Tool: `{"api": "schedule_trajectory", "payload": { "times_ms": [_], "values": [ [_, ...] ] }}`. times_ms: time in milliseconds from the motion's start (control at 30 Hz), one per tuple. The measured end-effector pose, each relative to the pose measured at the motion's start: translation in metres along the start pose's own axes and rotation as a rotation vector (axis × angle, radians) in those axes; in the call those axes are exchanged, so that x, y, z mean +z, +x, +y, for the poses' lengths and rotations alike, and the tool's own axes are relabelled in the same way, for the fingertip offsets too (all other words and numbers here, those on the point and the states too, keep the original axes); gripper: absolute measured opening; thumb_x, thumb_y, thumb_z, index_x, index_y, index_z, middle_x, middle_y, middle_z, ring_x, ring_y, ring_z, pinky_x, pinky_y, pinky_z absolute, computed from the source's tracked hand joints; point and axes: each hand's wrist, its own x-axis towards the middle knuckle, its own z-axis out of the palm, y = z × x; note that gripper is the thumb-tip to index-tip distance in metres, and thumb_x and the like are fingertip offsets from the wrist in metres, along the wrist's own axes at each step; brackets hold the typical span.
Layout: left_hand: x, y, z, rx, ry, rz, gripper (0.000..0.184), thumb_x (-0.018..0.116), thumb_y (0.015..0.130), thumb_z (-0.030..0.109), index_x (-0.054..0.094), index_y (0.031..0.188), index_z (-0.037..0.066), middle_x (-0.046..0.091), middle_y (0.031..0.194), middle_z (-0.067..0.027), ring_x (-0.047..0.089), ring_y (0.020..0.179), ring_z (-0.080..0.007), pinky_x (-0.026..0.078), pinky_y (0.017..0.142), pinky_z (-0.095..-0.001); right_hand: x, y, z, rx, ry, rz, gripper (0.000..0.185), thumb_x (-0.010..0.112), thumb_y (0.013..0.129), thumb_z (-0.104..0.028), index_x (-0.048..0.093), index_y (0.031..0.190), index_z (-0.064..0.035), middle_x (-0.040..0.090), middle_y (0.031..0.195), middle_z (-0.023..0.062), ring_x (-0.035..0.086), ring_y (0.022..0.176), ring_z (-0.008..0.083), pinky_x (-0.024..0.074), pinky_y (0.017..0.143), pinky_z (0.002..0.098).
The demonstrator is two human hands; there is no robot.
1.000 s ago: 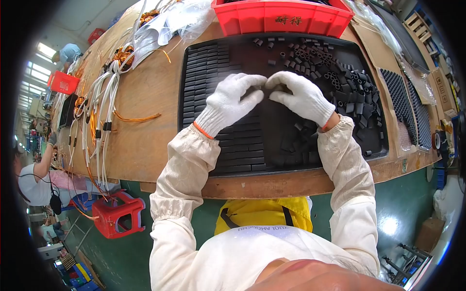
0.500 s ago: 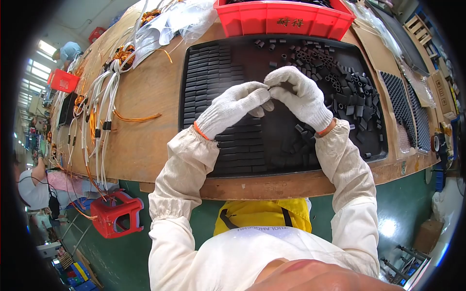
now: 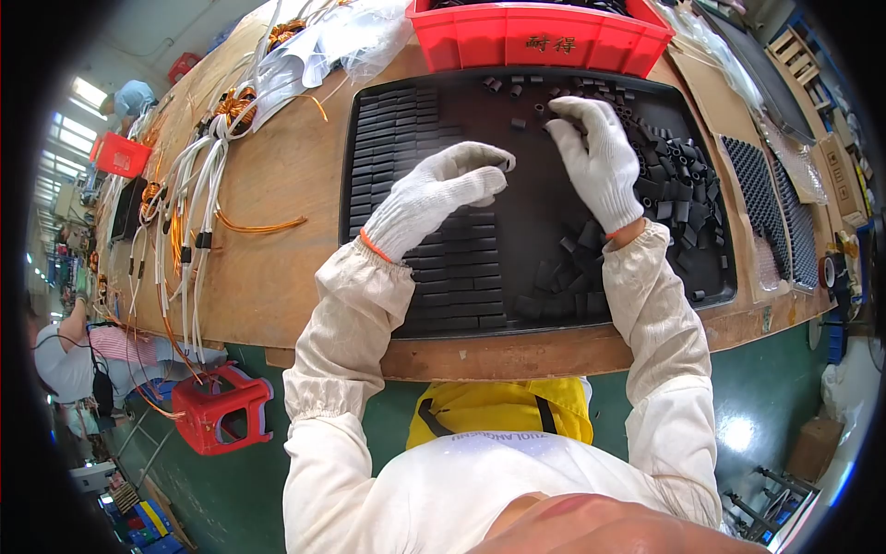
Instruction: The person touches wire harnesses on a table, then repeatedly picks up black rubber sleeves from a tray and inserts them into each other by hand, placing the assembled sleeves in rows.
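Right hand (image 3: 600,166) has moved forward, fingers (image 3: 576,107) parted near black tubes (image 3: 519,123)

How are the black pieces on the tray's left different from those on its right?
The left pieces lie in straight rows; the right pieces are jumbled. The left pieces mostly point one way, but the right pieces point many ways. Both are black and share one tray.
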Motion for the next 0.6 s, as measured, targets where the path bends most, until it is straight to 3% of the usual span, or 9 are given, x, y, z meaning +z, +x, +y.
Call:
{"api": "schedule_trajectory", "payload": {
  "times_ms": [33, 100, 333, 600],
  "values": [
    [0.0, 0.0, 0.001, 0.0, -0.001, -0.001, 0.033, 0.067, 0.103, 0.023, 0.068, 0.13, 0.005, 0.069, 0.116, -0.0015, 0.064, 0.104, -0.0088, 0.053, 0.093, -0.0259, 0.001, 0.001, 0.02, -0.109, -0.181, 0.046, 0.019, 0.076, 0.089, -0.013, 0.073, 0.107, -0.0137, 0.07, 0.102, 0.0066, 0.068, 0.097, 0.0271, 0.0538, 0.086, 0.0367],
    [-0.001, 0.001, 0.002, 0.039, 0.108, 0.046, 0.031, 0.068, 0.102, 0.022, 0.07, 0.129, 0.007, 0.07, 0.118, 0.0003, 0.063, 0.106, -0.0075, 0.052, 0.095, -0.0253, -0.002, 0.001, 0.032, -0.117, -0.369, 0.02, 0.021, 0.075, 0.089, -0.017, 0.073, 0.11, -0.0173, 0.069, 0.11, 0.0063, 0.065, 0.105, 0.0302, 0.0502, 0.093, 0.0419],
    [-0.006, 0.004, -0.002, 0.038, 0.079, 0.088, 0.029, 0.067, 0.102, 0.019, 0.071, 0.129, 0.007, 0.071, 0.121, -0.0002, 0.064, 0.106, -0.0071, 0.052, 0.096, -0.0245, 0.01, -0.018, 0.052, -0.182, -0.71, -0.182, 0.042, 0.077, 0.079, -0.022, 0.07, 0.12, -0.0194, 0.054, 0.143, 0.0101, 0.049, 0.132, 0.0329, 0.0402, 0.106, 0.0509],
    [-0.009, 0.009, -0.01, 0.07, 0.045, 0.105, 0.033, 0.066, 0.103, 0.019, 0.068, 0.133, 0.006, 0.071, 0.123, -0.0009, 0.064, 0.105, -0.0075, 0.052, 0.097, -0.025, 0.004, -0.013, 0.05, -0.186, -0.599, -0.208, 0.031, 0.079, 0.078, -0.027, 0.075, 0.107, -0.0171, 0.056, 0.141, 0.0104, 0.048, 0.133, 0.0341, 0.0375, 0.109, 0.0514]
  ]
}}
